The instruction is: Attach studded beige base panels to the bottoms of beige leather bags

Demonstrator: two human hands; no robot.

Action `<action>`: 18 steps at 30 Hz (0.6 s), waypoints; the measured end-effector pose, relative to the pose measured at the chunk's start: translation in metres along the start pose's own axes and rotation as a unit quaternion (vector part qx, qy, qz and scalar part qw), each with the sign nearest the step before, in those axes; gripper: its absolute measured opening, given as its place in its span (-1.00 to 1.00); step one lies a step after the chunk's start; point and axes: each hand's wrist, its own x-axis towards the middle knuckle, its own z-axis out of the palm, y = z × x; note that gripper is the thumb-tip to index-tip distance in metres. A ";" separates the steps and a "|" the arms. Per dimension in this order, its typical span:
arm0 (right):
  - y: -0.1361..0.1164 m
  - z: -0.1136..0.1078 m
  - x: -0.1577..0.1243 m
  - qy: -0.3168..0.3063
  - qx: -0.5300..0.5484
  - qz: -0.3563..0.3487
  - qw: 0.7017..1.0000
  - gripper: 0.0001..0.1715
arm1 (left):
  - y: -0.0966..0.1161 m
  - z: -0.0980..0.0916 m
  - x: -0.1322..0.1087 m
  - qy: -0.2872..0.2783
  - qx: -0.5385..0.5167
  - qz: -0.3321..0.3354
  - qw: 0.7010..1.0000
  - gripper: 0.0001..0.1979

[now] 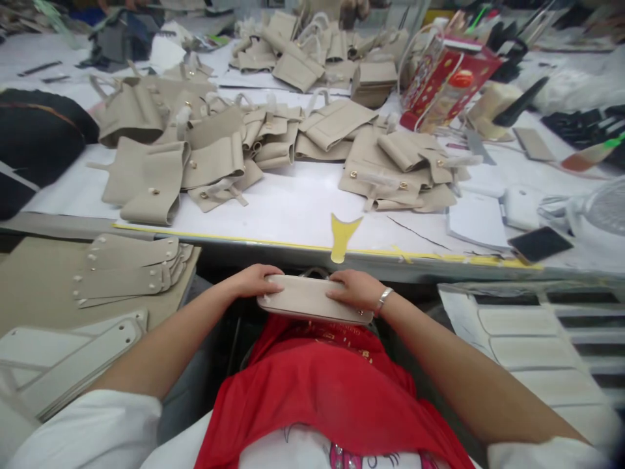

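Between my two hands, just off the table's front edge and above my red apron (317,384), is a beige handbag (303,296) with its long flat side facing up. My left hand (256,281) grips its left end, thumb on top. At the other end my right hand (357,290) holds it the same way, with a silver bracelet on the wrist. A dark handle loop shows behind it, partly hidden. The fingers under the bag are out of sight.
Several beige leather bag pieces (215,156) are heaped across the white-covered table (303,189). A yellow forked marking (344,236) lies at its edge. Flat strips (129,273) are stacked on a board at left. Right are a phone (540,244), a red box (444,85) and a rack of panels (532,352).
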 end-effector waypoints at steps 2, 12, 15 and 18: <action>-0.023 0.003 0.019 -0.024 -0.020 -0.016 0.999 -0.55 | 0.014 0.004 0.011 0.009 0.080 0.012 0.997 -0.54; 0.002 -0.001 -0.014 -0.051 -0.076 0.039 0.995 -0.36 | 0.001 -0.007 -0.009 -0.024 0.108 -0.019 0.994 -0.44; 0.013 -0.003 -0.031 -0.043 -0.090 0.064 0.993 -0.22 | -0.004 -0.009 -0.015 -0.023 0.111 -0.021 0.993 -0.41; -0.002 -0.001 -0.028 -0.047 -0.108 0.076 0.990 -0.15 | 0.006 -0.004 -0.005 -0.054 0.128 -0.033 0.990 -0.37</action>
